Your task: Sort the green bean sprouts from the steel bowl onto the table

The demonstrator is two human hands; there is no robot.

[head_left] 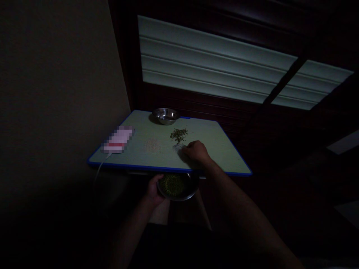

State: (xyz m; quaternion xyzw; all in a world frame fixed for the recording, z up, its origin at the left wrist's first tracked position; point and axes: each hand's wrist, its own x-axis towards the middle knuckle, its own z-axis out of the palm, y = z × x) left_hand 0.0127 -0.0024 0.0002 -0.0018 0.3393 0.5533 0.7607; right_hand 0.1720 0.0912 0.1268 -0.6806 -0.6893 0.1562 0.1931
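My left hand is closed on the rim of a metal bowl, held just below the table's front edge. Small green beans or grains lie inside that bowl. Over the tabletop, my right hand is closed in a pinch on a thin, clear, plastic-looking piece; its exact kind is too dim to make out. Right in front of that piece, a loose pile of greenish-brown beans or grains is spread on the table. Pale, tiny grains lie scattered to its left.
The small pale-green table has a blue edge. At its back stands a second, shiny metal bowl. On the left lies a blurred-out pink and white object, with a white cable hanging over the edge. A wall rises at left.
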